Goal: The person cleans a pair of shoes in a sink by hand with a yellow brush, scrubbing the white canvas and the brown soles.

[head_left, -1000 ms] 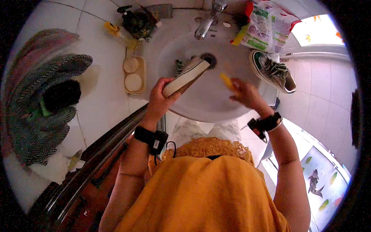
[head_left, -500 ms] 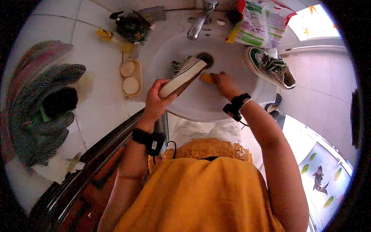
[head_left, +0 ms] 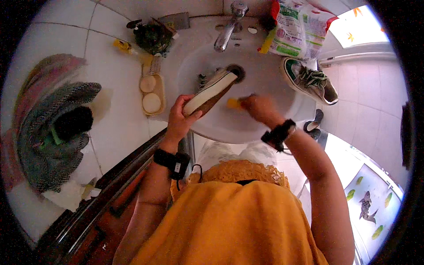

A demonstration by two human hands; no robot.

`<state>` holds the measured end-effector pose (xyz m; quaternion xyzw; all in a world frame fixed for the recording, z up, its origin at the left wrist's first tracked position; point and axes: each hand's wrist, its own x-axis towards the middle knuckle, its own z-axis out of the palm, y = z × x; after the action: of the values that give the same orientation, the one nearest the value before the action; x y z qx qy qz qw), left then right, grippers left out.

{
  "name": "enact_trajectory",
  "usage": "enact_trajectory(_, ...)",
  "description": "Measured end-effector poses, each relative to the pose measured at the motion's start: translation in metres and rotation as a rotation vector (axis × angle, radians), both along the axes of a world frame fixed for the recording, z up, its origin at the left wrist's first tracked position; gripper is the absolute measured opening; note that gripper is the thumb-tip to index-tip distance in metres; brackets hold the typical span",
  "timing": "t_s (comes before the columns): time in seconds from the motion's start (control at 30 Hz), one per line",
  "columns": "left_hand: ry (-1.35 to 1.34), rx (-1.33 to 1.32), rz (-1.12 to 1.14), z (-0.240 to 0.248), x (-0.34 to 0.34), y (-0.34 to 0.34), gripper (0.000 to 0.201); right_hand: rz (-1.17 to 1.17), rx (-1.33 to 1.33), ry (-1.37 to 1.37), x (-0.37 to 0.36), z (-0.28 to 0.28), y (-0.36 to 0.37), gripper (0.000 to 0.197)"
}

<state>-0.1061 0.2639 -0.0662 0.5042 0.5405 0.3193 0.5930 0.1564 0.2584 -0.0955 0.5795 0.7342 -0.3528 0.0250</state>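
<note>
Shoe (head_left: 210, 95) and left hand (head_left: 179, 119) are together over the white sink (head_left: 265, 57): the fingers and thumb squeeze the near end. The shoe lies tipped on its side, its brown bottom turned toward the right hand (head_left: 260, 109) and its far end by the drain hole (head_left: 237, 73). The right hand is a bit blurry, with its fingers pinched on a small yellow thing (head_left: 233, 103). That thing is just beside the shoe's bottom; I can't tell if they touch. Another shoe, with green bits (head_left: 314, 84), sits on the sink's right edge, near a shiny tap (head_left: 226, 35) and a plastic bag (head_left: 296, 37).
</note>
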Motion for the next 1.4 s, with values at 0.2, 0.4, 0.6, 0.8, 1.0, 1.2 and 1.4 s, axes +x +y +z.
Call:
enact_trajectory(0.2,0.187,0.18,-0.096,-0.001,0.007,-0.001,0.041,-0.098,0.046,0.075,-0.006,-0.021,-0.007,0.021)
enact_trajectory(0.4,0.331,0.272,-0.28,0.013,0.015,-0.009,0.043,-0.388,0.1,0.024,0.054,-0.025,-0.001,0.03)
enact_trajectory(0.6,0.345,0.165,-0.194,0.006,0.019,-0.008,0.048,-0.78,-0.427,0.61,0.033,0.004,-0.031,0.037)
enact_trajectory(0.8,0.312,0.163,-0.17,0.015,0.038,-0.002,0.049,-0.851,-0.301,0.699,0.019,0.006,-0.045,0.039)
enact_trajectory(1.0,0.439,0.325,-0.238,0.023,0.055,0.003,0.049,-0.814,-0.317,0.749,0.027,0.016,-0.049,0.037)
enact_trajectory(1.2,0.471,0.685,-0.534,0.016,0.065,-0.004,0.05,-0.928,-0.268,0.892,0.034,0.032,-0.052,0.034)
enact_trajectory(1.4,0.56,0.835,-0.96,0.01,0.073,-0.019,0.056,-1.066,-0.259,0.906,0.041,0.042,-0.054,0.034)
